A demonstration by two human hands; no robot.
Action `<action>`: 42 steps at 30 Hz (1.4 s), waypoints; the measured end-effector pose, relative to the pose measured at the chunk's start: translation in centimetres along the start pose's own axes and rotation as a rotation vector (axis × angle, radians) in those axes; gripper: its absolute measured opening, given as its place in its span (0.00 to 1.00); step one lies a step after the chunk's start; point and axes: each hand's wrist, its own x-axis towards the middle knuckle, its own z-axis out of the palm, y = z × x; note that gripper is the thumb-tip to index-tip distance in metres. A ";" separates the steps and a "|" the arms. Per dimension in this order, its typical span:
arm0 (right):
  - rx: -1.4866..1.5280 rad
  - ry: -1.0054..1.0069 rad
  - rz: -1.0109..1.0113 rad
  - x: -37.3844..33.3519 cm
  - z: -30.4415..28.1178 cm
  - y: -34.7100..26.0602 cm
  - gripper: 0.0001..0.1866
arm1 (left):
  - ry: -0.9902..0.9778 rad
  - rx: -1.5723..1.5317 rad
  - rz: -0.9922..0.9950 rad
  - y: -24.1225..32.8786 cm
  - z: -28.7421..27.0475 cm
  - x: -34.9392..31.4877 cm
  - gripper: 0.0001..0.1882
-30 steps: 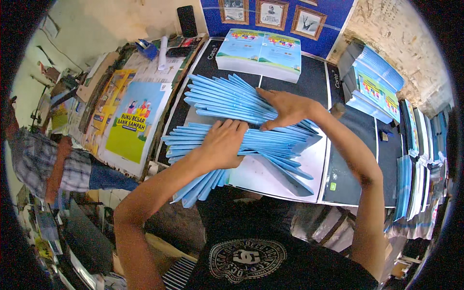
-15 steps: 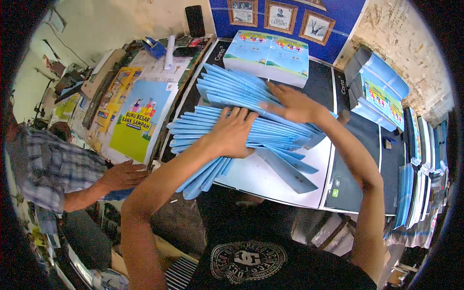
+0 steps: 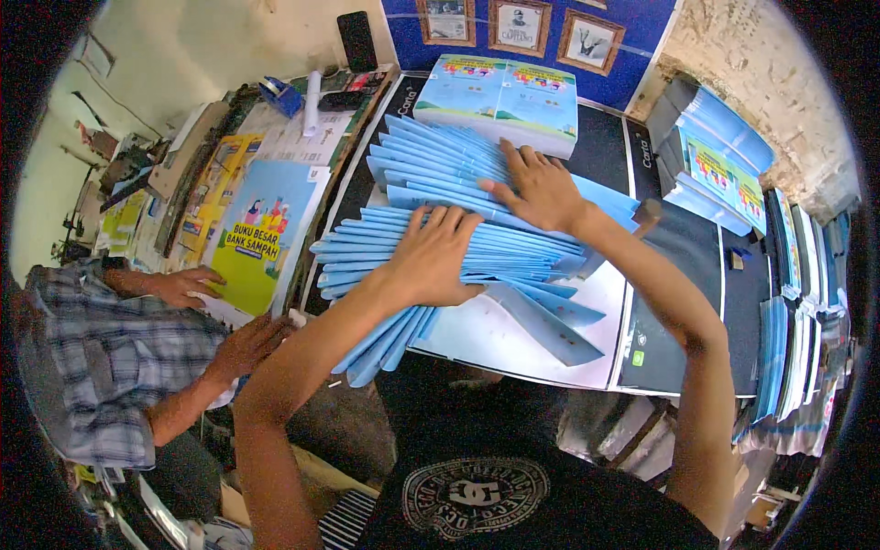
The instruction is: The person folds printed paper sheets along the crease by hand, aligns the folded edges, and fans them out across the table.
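A lower fan of pale blue folded sheets spreads over the table, its folded edges toward the left. On it rests my left hand, palm down, fingers apart and thumb out to the right. Just beyond lies an upper fan of similar blue sheets. My right hand presses flat on its right part with fingers spread. A few loose blue sheets stick out toward the lower right. The sheets' right ends are partly hidden under my right forearm.
Two printed stacks stand behind the fans. More stacks line the right wall. A wooden handle pokes out beside my right forearm. At left, a co-worker's hands are near a printed poster; a tape dispenser sits farther back.
My right hand, blurred before, has shifted slightly left and now lies flat on the upper fan. My left hand stays in place. The co-worker's second hand has come into view by the poster.
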 end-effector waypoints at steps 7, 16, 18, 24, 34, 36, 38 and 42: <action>0.250 -0.243 0.151 2.6 -1.0 0.3 0.39 | 0.024 -0.030 0.026 -0.3 0.0 0.5 0.43; 0.130 -0.272 0.057 3.3 -0.4 -3.3 0.37 | 0.047 -0.023 -0.030 0.3 0.5 -0.1 0.44; 0.065 -0.290 0.048 3.7 -0.7 -2.9 0.40 | 0.044 -0.006 -0.047 0.3 0.5 0.1 0.45; -0.035 -0.077 0.049 0.0 0.2 -4.5 0.47 | 0.035 -0.045 -0.023 0.4 0.4 0.1 0.49; -0.045 -0.037 0.111 -1.8 -0.3 -6.7 0.50 | 0.006 0.042 -0.029 0.1 0.9 0.3 0.56; -0.093 0.107 0.071 -2.4 1.1 -6.2 0.49 | -0.042 0.033 -0.040 0.4 0.8 0.6 0.55; -0.089 0.098 0.068 -2.3 1.1 -6.4 0.49 | -0.027 0.032 -0.030 0.1 1.0 0.4 0.54; 0.117 -0.109 0.119 -0.8 -1.7 -5.5 0.51 | 0.053 0.032 -0.009 -0.3 1.4 0.1 0.52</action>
